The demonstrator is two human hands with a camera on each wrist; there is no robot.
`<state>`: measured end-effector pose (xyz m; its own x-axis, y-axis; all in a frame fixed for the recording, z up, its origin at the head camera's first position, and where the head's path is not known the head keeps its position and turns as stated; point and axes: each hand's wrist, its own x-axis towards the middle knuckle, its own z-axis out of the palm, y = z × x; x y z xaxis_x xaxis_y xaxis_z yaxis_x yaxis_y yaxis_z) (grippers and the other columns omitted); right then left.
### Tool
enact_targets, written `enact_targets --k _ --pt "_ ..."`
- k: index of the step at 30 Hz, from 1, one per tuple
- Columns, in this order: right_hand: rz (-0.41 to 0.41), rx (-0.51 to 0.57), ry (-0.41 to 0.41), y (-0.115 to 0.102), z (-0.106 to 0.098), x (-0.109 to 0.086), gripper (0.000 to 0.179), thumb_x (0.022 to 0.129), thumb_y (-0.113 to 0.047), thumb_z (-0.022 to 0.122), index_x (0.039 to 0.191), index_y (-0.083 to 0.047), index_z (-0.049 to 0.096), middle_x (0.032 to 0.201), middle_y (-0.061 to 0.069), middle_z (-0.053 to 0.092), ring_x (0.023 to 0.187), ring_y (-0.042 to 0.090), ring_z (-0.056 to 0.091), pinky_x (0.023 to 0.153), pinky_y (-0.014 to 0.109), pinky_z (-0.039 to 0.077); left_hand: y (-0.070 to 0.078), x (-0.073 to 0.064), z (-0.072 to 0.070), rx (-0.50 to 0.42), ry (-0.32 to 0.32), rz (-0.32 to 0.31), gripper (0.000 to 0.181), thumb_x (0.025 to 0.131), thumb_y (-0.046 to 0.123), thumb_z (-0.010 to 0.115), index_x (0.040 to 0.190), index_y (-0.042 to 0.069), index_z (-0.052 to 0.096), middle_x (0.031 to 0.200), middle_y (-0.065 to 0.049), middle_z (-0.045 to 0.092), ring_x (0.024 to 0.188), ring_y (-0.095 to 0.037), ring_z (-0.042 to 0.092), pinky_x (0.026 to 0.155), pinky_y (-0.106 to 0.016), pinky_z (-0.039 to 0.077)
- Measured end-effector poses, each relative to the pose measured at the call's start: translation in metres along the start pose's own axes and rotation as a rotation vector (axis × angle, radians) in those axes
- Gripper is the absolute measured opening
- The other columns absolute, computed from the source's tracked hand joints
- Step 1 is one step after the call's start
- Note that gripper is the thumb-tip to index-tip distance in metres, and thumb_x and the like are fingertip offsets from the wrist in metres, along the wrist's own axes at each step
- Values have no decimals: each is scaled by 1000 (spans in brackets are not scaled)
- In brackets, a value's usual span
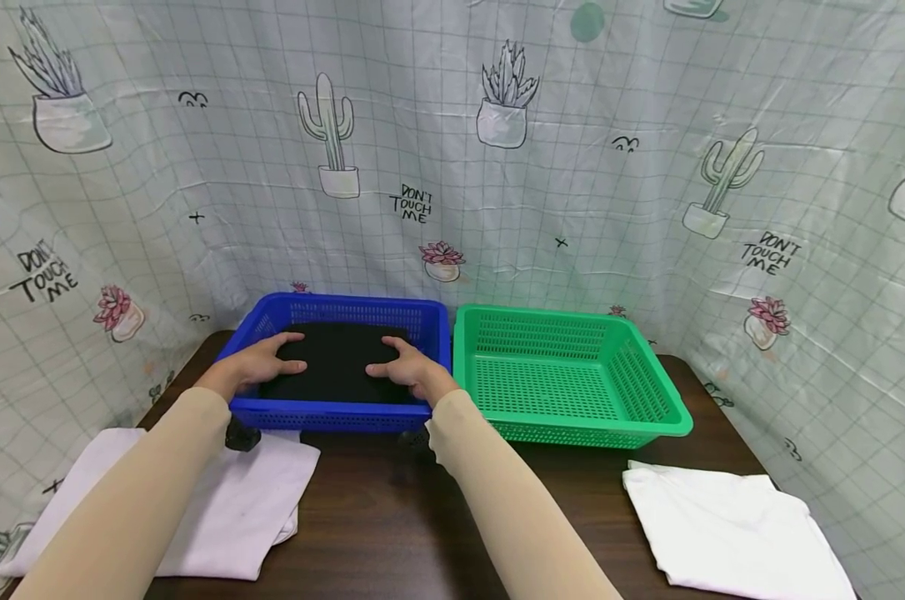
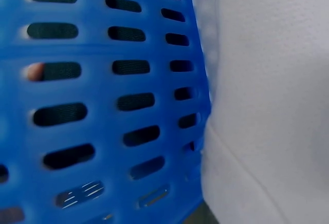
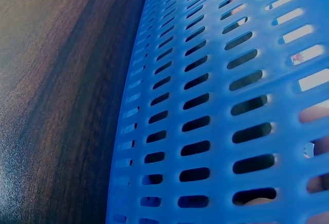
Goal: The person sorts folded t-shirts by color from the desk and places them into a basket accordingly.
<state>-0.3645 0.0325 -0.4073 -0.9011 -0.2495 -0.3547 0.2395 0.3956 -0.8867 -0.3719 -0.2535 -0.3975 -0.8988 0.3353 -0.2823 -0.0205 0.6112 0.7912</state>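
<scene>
A black folded cloth (image 1: pixel 340 367) lies flat inside the blue plastic basket (image 1: pixel 347 407). My left hand (image 1: pixel 261 360) holds the cloth at its left side, with the thumb and a finger over the top. At the opposite side my right hand (image 1: pixel 411 368) holds it in the same way, thumb on the upper surface. The other fingers are mostly hidden by the cloth and the basket wall. Through the slots of the basket wall (image 2: pixel 97 90) in the left wrist view, a fingertip (image 2: pixel 35 72) shows against dark cloth.
Right beside the blue basket stands a green plastic basket (image 1: pixel 546 387) with slotted walls. A folded white cloth (image 1: pixel 730 533) lies at the table's right, and a pale folded cloth (image 1: pixel 235 508) lies under my left forearm. The dark wooden table (image 1: pixel 362 517) backs onto a patterned curtain (image 1: pixel 452 150).
</scene>
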Motion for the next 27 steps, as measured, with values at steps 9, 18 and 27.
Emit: enact_targets --k 9,18,27 --pt "-11 22 5 1 0 0 76 102 -27 74 167 -28 35 174 15 26 156 40 32 123 65 29 1 -1 -1 4 -10 -8 75 112 18 56 168 -2 11 166 -40 12 148 -56 29 122 -67 27" --pt "-89 55 58 1 0 -6 66 104 -21 70 164 -21 42 173 14 28 155 40 34 123 62 32 1 -2 -1 19 -19 -30 75 112 18 56 168 -3 10 165 -41 13 146 -57 30 121 -68 28" --pt "-157 -61 -65 -14 -22 -34 64 104 -23 69 162 -16 44 173 13 27 156 38 33 124 58 33 21 -20 -1 347 53 7 70 107 15 62 161 -11 26 160 -44 28 147 -63 28 118 -72 30"
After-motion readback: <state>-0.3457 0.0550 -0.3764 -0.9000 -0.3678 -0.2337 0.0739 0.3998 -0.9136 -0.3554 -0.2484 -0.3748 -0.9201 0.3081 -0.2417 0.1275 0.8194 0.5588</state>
